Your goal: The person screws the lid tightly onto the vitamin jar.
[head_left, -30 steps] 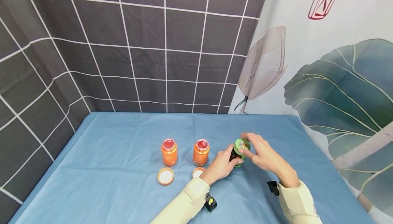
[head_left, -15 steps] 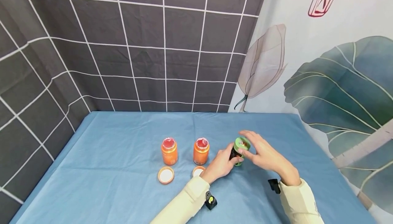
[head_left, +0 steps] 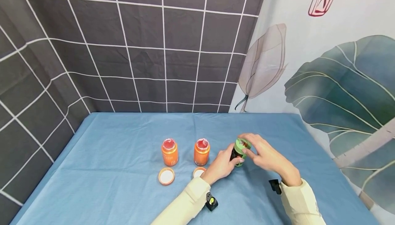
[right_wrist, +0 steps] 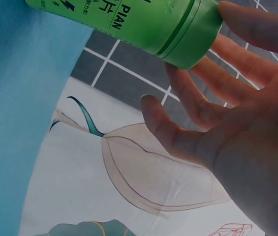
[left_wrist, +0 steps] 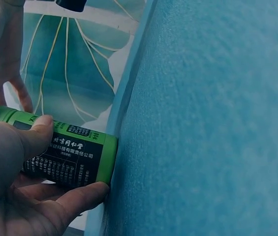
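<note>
My left hand point(head_left: 220, 166) grips a green-and-black bottle point(left_wrist: 75, 152) around its body, thumb on the near side and fingers beneath. In the left wrist view, the bottle's base is right at the blue cloth. Its green screw cap point(right_wrist: 198, 34) sits on the neck. My right hand point(head_left: 266, 155) has thumb and fingertips at opposite sides of that cap, pinching it, with the little finger held apart. To the left stand two orange bottles point(head_left: 170, 154) point(head_left: 201, 154) with their mouths uncovered, reddish inside with ragged whitish rims.
Two orange lids lie white inside up before the orange bottles; the left lid point(head_left: 166, 176) shows whole, while the right lid point(head_left: 199, 172) is partly hidden by my left wrist. A blue cloth point(head_left: 102, 170) covers the table. Grey gridded fabric point(head_left: 148, 60) and a leaf-print curtain hang behind.
My right fingers opened slightly away from the cap half a second ago and are now back around it. The left hand keeps its hold on the green bottle.
</note>
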Demonstrator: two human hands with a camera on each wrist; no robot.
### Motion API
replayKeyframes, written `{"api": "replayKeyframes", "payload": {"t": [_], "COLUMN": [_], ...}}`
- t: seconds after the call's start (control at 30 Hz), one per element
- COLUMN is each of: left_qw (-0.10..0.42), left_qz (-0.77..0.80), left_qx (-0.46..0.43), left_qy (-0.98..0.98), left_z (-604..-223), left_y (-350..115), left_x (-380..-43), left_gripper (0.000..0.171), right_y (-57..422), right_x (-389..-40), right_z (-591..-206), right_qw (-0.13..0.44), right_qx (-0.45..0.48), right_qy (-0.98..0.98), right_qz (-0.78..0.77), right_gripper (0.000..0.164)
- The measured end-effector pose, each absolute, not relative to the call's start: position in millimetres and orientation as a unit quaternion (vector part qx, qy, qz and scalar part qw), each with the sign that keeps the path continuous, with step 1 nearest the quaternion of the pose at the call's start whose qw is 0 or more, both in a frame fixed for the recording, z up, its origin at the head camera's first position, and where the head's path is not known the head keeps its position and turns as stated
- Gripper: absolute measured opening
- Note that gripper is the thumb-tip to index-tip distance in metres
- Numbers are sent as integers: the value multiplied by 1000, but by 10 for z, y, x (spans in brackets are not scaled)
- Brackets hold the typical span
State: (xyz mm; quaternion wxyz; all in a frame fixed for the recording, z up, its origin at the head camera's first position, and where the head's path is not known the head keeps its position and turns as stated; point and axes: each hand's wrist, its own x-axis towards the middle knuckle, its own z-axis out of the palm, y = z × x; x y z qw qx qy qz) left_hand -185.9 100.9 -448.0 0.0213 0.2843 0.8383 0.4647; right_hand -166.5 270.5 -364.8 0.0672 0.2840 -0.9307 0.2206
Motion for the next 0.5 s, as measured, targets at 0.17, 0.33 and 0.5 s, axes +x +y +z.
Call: {"api": "replayKeyframes", "payload": {"t": [0.17, 0.33, 0.5], "left_qw": [27, 23, 16], "left_qz": [468, 465, 465], "left_qx": [283, 282, 288], "left_qy": [837, 839, 837], "left_z": [-4461, -4472, -4480], "left_y": [1005, 1009, 1002], "left_x": [-1870, -1877, -1867], "left_gripper": [47, 47, 47], "right_y": [2695, 2694, 2691], "right_x": [-1679, -1690, -1686], "right_z": [-3628, -3637, -3648], "right_qw": [68, 73, 75], "right_qx": [276, 266, 263], "right_qy": [-933, -935, -936], "right_qz": [222, 225, 222], "right_gripper": [34, 32, 32]}}
